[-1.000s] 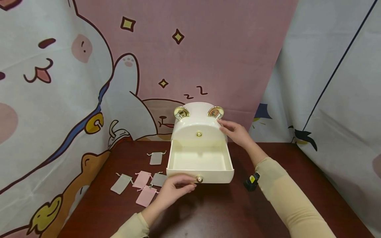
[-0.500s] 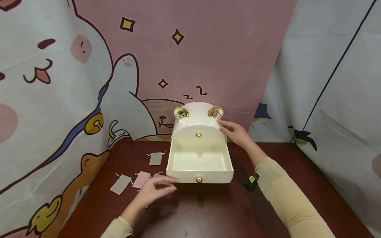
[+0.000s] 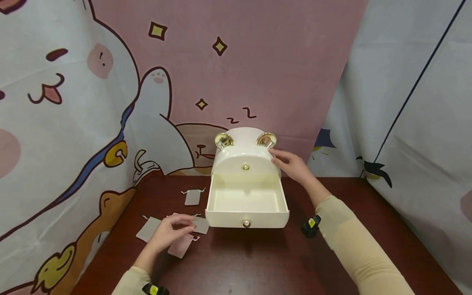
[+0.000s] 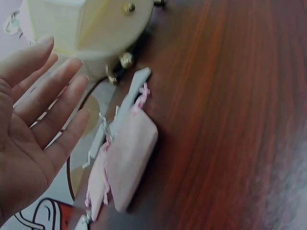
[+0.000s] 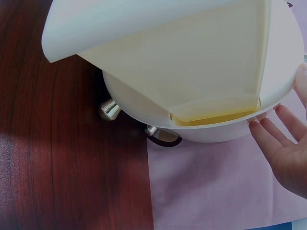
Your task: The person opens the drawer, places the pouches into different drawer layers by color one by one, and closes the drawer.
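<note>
A cream storage box [image 3: 245,143] with two round gold ears stands at the table's back. Its lower drawer [image 3: 226,218] is pulled out, and nothing lies inside. My right hand [image 3: 293,166] rests its fingertips against the box's right side, below the ear. My left hand [image 3: 167,233] hovers over small drawstring pouches, fingers loosely extended and holding nothing. In the head view, a pink pouch [image 3: 180,246] and a grey pouch [image 3: 200,225] lie just right of it. Another grey pouch [image 3: 148,229] sits to its left. A second pink pouch is mostly hidden beneath the hand.
One more grey pouch [image 3: 192,197] lies farther back, left of the box. The dark red-brown table [image 3: 273,262] extends in front of the drawer. A pink cartoon backdrop [image 3: 280,61] hangs right behind the box.
My left hand has left the drawer's front by the knob and moved left and down over the pouches. The right hand and the drawer have stayed put.
</note>
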### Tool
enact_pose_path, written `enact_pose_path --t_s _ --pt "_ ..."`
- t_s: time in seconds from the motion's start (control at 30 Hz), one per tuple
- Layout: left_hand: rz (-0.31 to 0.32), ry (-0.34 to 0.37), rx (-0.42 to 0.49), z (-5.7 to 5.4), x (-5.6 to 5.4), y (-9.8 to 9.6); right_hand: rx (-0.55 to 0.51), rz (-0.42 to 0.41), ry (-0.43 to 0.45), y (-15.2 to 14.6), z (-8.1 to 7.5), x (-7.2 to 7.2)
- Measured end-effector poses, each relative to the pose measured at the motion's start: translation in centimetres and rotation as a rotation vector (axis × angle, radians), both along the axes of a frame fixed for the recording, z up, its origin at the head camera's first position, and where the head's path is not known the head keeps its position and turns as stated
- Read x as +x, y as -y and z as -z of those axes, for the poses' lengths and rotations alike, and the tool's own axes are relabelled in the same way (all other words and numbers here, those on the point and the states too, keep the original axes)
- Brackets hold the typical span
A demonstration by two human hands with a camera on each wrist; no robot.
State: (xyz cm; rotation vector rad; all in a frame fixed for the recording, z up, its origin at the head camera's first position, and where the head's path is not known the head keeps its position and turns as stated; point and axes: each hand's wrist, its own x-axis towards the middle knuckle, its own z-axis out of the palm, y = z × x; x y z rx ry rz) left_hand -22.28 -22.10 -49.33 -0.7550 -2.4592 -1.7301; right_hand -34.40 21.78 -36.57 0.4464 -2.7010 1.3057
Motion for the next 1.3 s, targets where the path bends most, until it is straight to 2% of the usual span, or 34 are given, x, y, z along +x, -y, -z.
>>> enact_pose_path --t_s 0.23,0.37,0.53,0.7,0.93,1.0,1.3 --pt "-0.1 0.031 -0.035 1.0 -0.7 0.7 0.002 0.001 0.002 0.0 0.0 0.0" --pt "-0.139 0.04 -0.109 1.6 -0.9 1.1 -0.004 -0.001 0.008 0.0 0.0 0.0" --pt "-0.145 0.015 -0.226 2.2 -1.0 2.1 -0.01 -0.007 0.009 0.0 -0.1 0.1" --pt "-0.128 -0.029 -0.293 2.6 -1.0 2.9 -0.004 -0.006 0.004 0.0 -0.1 0.1" --pt "-0.23 -0.022 -0.411 2.8 -0.7 3.4 -0.009 -0.007 0.003 0.1 -0.1 0.1" --pt "-0.226 -0.046 -0.443 3.0 -0.7 3.5 -0.007 -0.009 -0.001 0.1 -0.1 0.0" --pt "-0.216 -0.092 -0.503 3.6 -0.8 3.5 -0.01 -0.004 0.003 0.0 0.0 0.0"
